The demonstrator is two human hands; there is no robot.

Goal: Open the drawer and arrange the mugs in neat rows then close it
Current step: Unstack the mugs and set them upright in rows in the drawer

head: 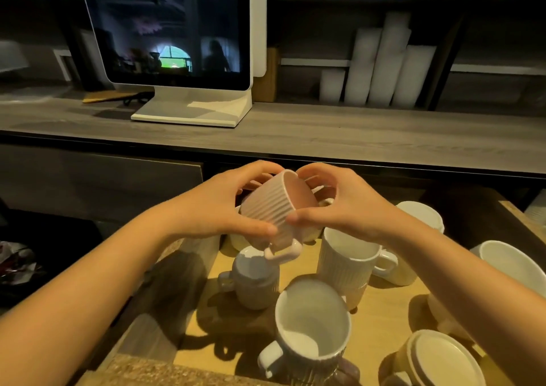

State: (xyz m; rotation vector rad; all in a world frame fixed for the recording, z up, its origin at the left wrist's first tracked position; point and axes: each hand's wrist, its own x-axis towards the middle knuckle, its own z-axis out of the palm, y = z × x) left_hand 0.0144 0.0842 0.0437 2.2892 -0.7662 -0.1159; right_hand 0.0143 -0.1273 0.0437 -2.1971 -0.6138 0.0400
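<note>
A pink ribbed mug (270, 205) hangs tilted above the open drawer (204, 258), its mouth turned to the right and its handle pointing down. My left hand (218, 205) grips its ribbed side from the left. My right hand (339, 205) holds its rim from the right, thumb under the front edge. Below, in the drawer, several pale mugs stand scattered: an upside-down grey mug (255, 276), a tall white ribbed mug (345, 261), and a white mug (310, 323) near the front with its mouth up. More white mugs (508, 264) sit at the right.
A grey wooden counter (325, 131) runs above the drawer, with a white-framed screen (174, 31) on a stand. Stacks of white paper cups (381, 66) stand on the shelf behind. A closed dark drawer front (97, 178) lies to the left.
</note>
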